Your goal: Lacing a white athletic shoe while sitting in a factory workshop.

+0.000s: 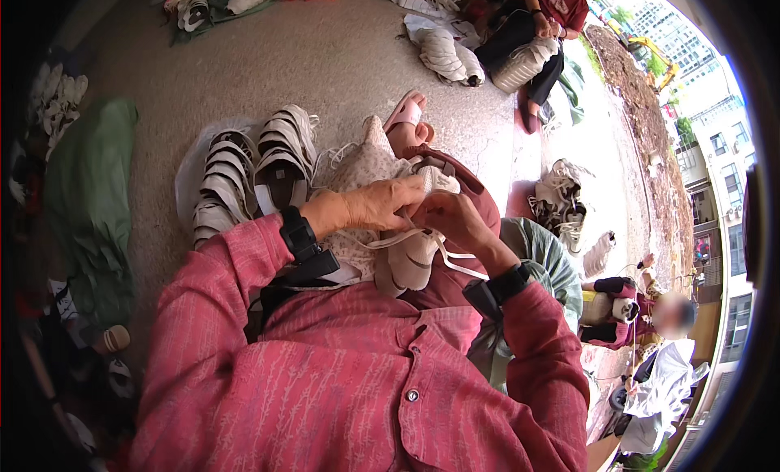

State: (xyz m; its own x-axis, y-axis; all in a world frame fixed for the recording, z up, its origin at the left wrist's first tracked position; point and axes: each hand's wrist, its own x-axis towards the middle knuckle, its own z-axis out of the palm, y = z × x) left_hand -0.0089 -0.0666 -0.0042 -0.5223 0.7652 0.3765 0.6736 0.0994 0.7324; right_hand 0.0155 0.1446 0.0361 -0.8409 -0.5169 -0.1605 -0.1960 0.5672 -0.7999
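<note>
A white and beige shoe (409,262) rests in my lap, its toe toward me, on a floral cloth (345,246). My left hand (370,205) is closed on the upper part of the shoe by its lacing. From the right, my right hand (465,223) pinches at the same lacing, fingertips close to those of the left. A loose white shoelace (455,265) trails over the shoe toward my right wrist. The fingers partly hide the eyelets and exactly what each pinches.
Two rows of nested shoes (284,159) stand by my left forearm. Farther left lies a green sack (91,204). More bundled shoes (561,200) lie to the right. One person (552,25) sits at the far right holding a shoe stack; another (630,309) is at the right.
</note>
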